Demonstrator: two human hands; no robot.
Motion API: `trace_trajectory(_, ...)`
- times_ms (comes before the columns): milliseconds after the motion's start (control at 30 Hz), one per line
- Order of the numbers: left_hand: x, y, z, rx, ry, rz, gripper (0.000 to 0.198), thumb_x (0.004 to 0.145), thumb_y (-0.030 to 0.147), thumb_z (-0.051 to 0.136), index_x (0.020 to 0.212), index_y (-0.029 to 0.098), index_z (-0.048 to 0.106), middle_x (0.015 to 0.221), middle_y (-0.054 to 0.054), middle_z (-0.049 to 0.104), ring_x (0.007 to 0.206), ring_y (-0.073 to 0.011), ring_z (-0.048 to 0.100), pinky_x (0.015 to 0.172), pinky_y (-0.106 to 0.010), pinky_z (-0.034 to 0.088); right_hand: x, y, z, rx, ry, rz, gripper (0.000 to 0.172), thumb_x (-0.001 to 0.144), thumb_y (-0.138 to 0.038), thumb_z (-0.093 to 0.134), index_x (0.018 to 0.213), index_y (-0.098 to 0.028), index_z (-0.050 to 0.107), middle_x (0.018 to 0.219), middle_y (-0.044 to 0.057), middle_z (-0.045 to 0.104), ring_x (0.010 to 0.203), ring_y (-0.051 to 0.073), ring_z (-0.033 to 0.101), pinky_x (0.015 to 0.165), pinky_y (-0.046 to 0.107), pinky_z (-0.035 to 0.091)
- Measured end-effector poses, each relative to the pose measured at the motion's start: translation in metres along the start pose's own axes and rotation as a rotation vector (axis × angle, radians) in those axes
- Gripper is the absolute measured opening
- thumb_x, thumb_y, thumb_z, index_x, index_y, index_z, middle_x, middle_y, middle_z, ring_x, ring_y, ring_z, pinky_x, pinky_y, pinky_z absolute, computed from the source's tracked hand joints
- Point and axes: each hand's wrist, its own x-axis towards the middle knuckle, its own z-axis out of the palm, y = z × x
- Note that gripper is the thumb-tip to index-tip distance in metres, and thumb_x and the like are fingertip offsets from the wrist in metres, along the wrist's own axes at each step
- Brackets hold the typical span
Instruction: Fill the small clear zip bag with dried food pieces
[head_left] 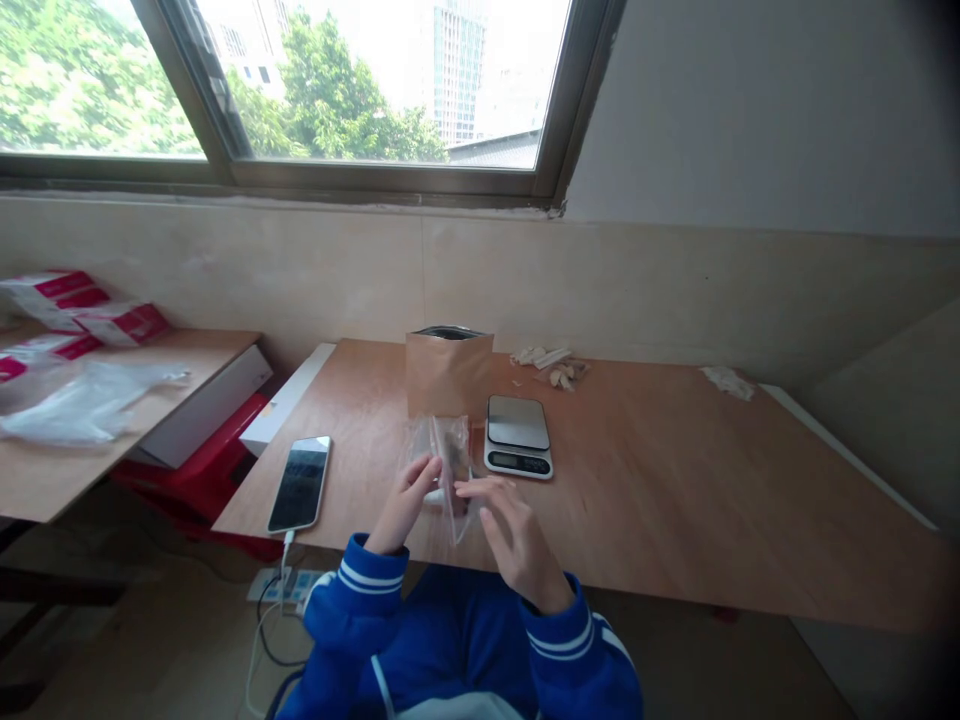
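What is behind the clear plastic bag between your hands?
A brown paper pouch stands behind the clear plastic bag, open at its top. The bag covers its lower edge; its contents are hidden.

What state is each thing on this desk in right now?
clear plastic bag, held upright between the hands, dark contents inside
left hand, against the bag
right hand, fingers spread, tips at the bag
kraft pouch, upright, top open
digital kitchen scale, flat on the desk, readout unreadable
smartphone, face up, screen dark
white charging cable, plugged into the smartphone
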Motion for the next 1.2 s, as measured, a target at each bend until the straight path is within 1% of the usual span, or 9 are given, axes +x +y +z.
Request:
trace_trajectory(100, -0.004, 0.002, 0.012, 0.125, -0.032, 0.15, 0.037, 0.082, 0.052, 0.059, 0.075, 0.015, 0.062, 0.077, -0.002, 0.058, 0.079, -0.0153, 0.055, 0.075, -0.027, 0.048, 0.006, 0.003, 0.01, -0.009, 0.151, 0.128, 0.021, 0.095, -0.025, 0.045, 0.108, -0.022, 0.061, 0.099, 0.007, 0.067, 0.096, 0.021, 0.06, 0.089, 0.036, 0.048)
trace_trajectory(200, -0.008, 0.004, 0.025, 0.268, -0.024, 0.243, 0.036, 0.088, 0.049, 0.053, 0.075, 0.016, 0.062, 0.078, -0.003, 0.056, 0.079, -0.0155, 0.053, 0.073, -0.026, 0.046, 0.011, 0.009, 0.021, -0.052, 0.261, 0.205, 0.016, 0.09, -0.033, 0.057, 0.1, -0.021, 0.062, 0.088, 0.005, 0.064, 0.085, 0.02, 0.059, 0.08, 0.033, 0.049)
trace_trajectory(433, -0.001, -0.005, 0.022, 0.298, -0.033, 0.249, 0.038, 0.09, 0.049, 0.049, 0.076, 0.016, 0.062, 0.079, -0.003, 0.052, 0.079, -0.0164, 0.051, 0.073, -0.028, 0.043, 0.012, 0.019, 0.032, -0.09, 0.271, 0.204, 0.012, 0.091, -0.026, 0.055, 0.084, -0.021, 0.065, 0.081, 0.003, 0.065, 0.076, 0.018, 0.062, 0.074, 0.028, 0.048)
trace_trajectory(600, 0.002, -0.009, 0.02, 0.38, -0.001, 0.266, 0.034, 0.091, 0.043, 0.048, 0.069, 0.017, 0.053, 0.076, -0.001, 0.046, 0.072, -0.0149, 0.048, 0.07, -0.028, 0.041, 0.011, 0.023, 0.037, -0.155, 0.242, 0.212, 0.017, 0.091, -0.022, 0.053, 0.078, -0.021, 0.064, 0.077, 0.002, 0.067, 0.073, 0.018, 0.063, 0.071, 0.027, 0.046)
trace_trajectory(867, -0.001, -0.006, 0.026, 0.545, -0.082, 0.353, 0.029, 0.094, 0.035, 0.044, 0.072, 0.018, 0.054, 0.084, -0.004, 0.051, 0.078, -0.0163, 0.053, 0.074, -0.029, 0.042, 0.002, 0.034, 0.049, -0.193, 0.417, 0.261, 0.018, 0.086, -0.026, 0.055, 0.071, -0.021, 0.062, 0.068, 0.0, 0.067, 0.064, 0.016, 0.062, 0.068, 0.027, 0.044)
trace_trajectory(967, -0.003, -0.005, 0.022, 0.575, -0.07, 0.377, 0.028, 0.094, 0.035, 0.044, 0.075, 0.019, 0.056, 0.085, -0.004, 0.054, 0.081, -0.017, 0.054, 0.076, -0.029, 0.042, -0.001, 0.047, 0.04, -0.121, 0.557, 0.364, 0.017, 0.083, -0.03, 0.057, 0.069, -0.021, 0.059, 0.064, -0.001, 0.064, 0.06, 0.016, 0.062, 0.063, 0.025, 0.046)
trace_trajectory(1067, -0.003, -0.002, 0.012, 0.602, 0.047, 0.399, 0.028, 0.094, 0.037, 0.045, 0.075, 0.019, 0.057, 0.082, -0.003, 0.054, 0.08, -0.0171, 0.055, 0.077, -0.029, 0.042, -0.004, 0.063, 0.019, -0.022, 0.77, 0.531, 0.02, 0.079, -0.036, 0.061, 0.068, -0.02, 0.055, 0.057, -0.002, 0.06, 0.051, 0.015, 0.059, 0.055, 0.025, 0.046)
trace_trajectory(1133, -0.002, -0.001, 0.006, 0.592, 0.065, 0.391, 0.03, 0.093, 0.039, 0.046, 0.074, 0.019, 0.058, 0.079, -0.003, 0.055, 0.079, -0.0168, 0.054, 0.075, -0.028, 0.042, -0.005, 0.07, 0.006, 0.039, 0.818, 0.576, 0.023, 0.077, -0.04, 0.063, 0.07, -0.02, 0.055, 0.059, -0.001, 0.062, 0.052, 0.017, 0.061, 0.054, 0.026, 0.047)
trace_trajectory(1200, 0.001, -0.003, 0.003, 0.545, 0.036, 0.372, 0.032, 0.092, 0.042, 0.047, 0.073, 0.019, 0.058, 0.076, -0.002, 0.055, 0.076, -0.0165, 0.054, 0.073, -0.028, 0.043, -0.004, 0.069, -0.001, 0.087, 0.791, 0.544, 0.026, 0.078, -0.044, 0.063, 0.075, -0.019, 0.057, 0.068, 0.003, 0.066, 0.061, 0.018, 0.064, 0.06, 0.028, 0.05)
